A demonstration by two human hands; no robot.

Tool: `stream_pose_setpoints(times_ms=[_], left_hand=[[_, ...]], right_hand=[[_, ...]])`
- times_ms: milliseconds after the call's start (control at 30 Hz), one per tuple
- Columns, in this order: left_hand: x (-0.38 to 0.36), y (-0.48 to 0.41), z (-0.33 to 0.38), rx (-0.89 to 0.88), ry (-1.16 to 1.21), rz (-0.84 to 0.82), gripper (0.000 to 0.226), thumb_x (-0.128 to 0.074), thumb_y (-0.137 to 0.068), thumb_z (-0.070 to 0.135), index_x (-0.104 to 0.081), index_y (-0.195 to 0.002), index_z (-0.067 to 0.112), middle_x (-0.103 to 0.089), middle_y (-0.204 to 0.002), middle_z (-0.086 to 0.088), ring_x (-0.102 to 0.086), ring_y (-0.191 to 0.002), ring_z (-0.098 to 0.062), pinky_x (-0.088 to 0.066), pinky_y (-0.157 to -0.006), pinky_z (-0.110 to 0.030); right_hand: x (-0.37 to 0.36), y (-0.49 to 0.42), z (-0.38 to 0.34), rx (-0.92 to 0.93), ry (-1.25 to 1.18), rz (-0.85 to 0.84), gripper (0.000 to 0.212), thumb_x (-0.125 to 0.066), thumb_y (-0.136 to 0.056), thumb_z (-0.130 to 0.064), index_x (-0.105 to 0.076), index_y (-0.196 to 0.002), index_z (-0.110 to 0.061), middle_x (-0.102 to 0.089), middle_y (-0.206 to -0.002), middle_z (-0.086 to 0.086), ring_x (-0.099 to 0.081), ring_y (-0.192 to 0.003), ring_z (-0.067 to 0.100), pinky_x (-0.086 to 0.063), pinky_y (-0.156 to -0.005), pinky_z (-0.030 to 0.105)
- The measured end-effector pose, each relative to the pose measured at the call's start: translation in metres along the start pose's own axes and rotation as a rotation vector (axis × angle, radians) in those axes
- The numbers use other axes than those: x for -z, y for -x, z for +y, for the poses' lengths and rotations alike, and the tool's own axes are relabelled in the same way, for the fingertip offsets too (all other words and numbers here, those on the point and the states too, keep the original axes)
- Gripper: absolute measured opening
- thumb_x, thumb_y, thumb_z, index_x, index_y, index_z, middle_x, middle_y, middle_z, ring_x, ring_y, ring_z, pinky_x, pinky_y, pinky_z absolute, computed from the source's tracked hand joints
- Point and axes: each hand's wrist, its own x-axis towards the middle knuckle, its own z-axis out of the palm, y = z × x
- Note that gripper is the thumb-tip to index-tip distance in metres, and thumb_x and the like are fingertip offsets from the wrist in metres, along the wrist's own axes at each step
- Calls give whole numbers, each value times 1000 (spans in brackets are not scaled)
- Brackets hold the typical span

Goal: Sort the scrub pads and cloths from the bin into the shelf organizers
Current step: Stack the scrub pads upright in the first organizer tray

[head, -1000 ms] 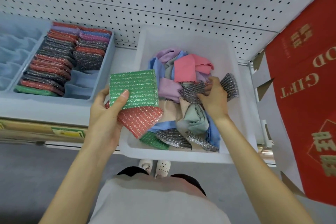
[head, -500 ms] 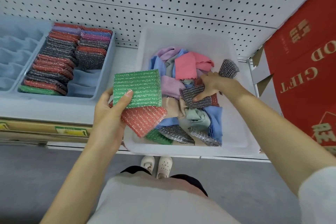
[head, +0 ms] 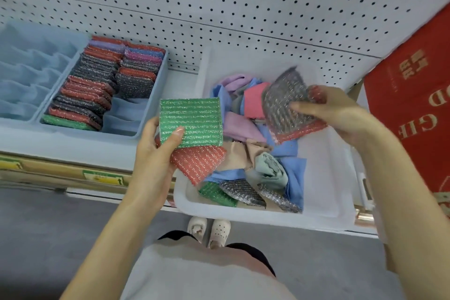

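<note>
Pegboard (head: pixel 243 7) backs a white shelf (head: pixel 183 79) above grey floor (head: pixel 48 238). Left of the bin (head: pixel 243 217) of cloths (head: pixel 241 126) sits a pad-filled organizer (head: pixel 155 95). Over the bin, left hand (head: pixel 155 161) grips green pad (head: pixel 191 122) and red pad (head: pixel 197 161); right hand (head: pixel 341 114) pinches grey pad (head: pixel 285 102).

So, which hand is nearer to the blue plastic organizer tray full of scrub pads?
Left. The left hand, gripping a green scrub pad, is beside the near right corner of the tray; the right hand, holding a grey scrub pad, is farther right, over the white bin.

Grey pad (head: pixel 285 102) motion-blurred, red pad (head: pixel 299 133) mostly hidden under it, red banner (head: pixel 414 105) cut off at R edge
</note>
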Motion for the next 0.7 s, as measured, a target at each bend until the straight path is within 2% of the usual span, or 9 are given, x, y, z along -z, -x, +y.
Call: stream_pose_setpoints(times_ms=[33,100,167,267,367,500,567,633,700], left_hand=[[-2,1,1,-12,-3,-2,29,-50,-95,10,-53,-122,19,-70,-103,5,-68,-87,-8,-54,-71,-27],[-5,3,4,-26,7,-10,25,-46,-98,12,-54,-119,21,-70,-103,5,-67,-86,-8,-54,-67,-24],[-8,6,8,-35,30,-13,27,-43,-99,19,-52,-124,18,-69,-110,1,-66,-93,-11,-54,-71,-28],[-4,10,14,-65,102,35,42,-44,-93,37,-49,-128,14,-66,-119,-7,-64,-107,-22,-54,-87,-40],[11,12,20,-103,119,123,57,-55,-80,46,-50,-128,14,-67,-117,-7,-66,-103,-21,-55,-79,-34],[48,4,26,-113,189,253,50,-68,-73,32,-57,-120,18,-73,-104,-2,-70,-90,-16,-56,-70,-31],[70,-4,29,-106,202,280,43,-67,-75,31,-59,-116,20,-73,-102,0,-70,-90,-15,-56,-74,-34],[99,-16,34,-90,217,301,39,-66,-74,33,-60,-111,23,-73,-98,4,-70,-88,-12,-55,-76,-36],[135,-31,42,-69,235,331,40,-65,-73,34,-60,-111,25,-73,-100,4,-70,-88,-11,-53,-75,-35]], right_hand=[[-6,8,-12,12,-261,-21,37,-76,-63,-32,-65,-95,-17,-73,-83,-6,-68,-78,10,-53,-70,24],[-31,15,-27,40,-558,-71,35,-68,-70,-29,-62,-101,-16,-71,-93,0,-68,-83,15,-56,-70,33],[-73,13,-34,41,-633,-60,26,-64,-78,-24,-60,-103,-18,-68,-97,4,-68,-81,16,-58,-68,36],[-140,3,-36,0,-630,37,16,-66,-86,-21,-61,-102,-18,-70,-101,10,-70,-88,24,-58,-79,43],[-191,-1,-38,-40,-725,74,13,-66,-87,-20,-62,-98,-14,-72,-96,13,-70,-88,30,-57,-80,48],[-236,-3,-45,-14,-638,105,14,-68,-86,-22,-65,-91,-10,-72,-89,9,-69,-81,23,-57,-74,38],[-249,-13,-49,-58,-652,134,14,-66,-87,-23,-64,-90,-9,-71,-86,6,-65,-79,16,-53,-75,33],[-254,-33,-54,-95,-746,224,8,-63,-89,-20,-61,-89,-13,-70,-88,5,-63,-81,12,-50,-80,30],[-255,-64,-61,-23,-763,331,3,-57,-93,-15,-58,-91,-16,-68,-88,-1,-62,-81,11,-52,-75,25]])
